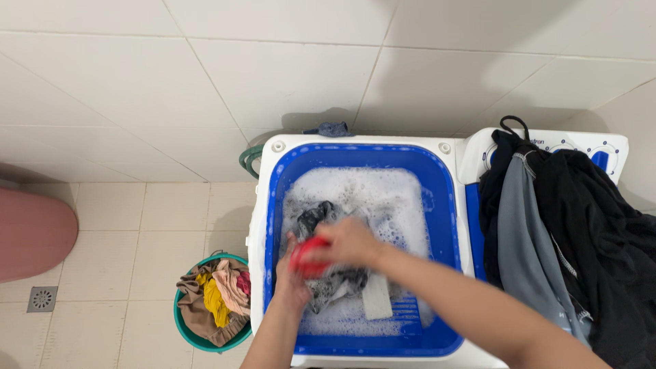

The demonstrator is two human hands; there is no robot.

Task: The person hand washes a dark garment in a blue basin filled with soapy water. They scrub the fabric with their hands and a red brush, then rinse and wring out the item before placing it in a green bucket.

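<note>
Scrubbing: right hand closed on red brush, pressed just right of left hand clutching grey garment over soapy tub.

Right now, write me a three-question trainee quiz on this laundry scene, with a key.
1. True or false: the right hand grips a red brush.
2. Where is the teal bucket of clothes? A) on the floor left of the washing machine B) on top of the machine C) inside the tub
3. What fills the blue tub around the grey garment?

Key
1. True.
2. A.
3. White soapy foam.
</note>
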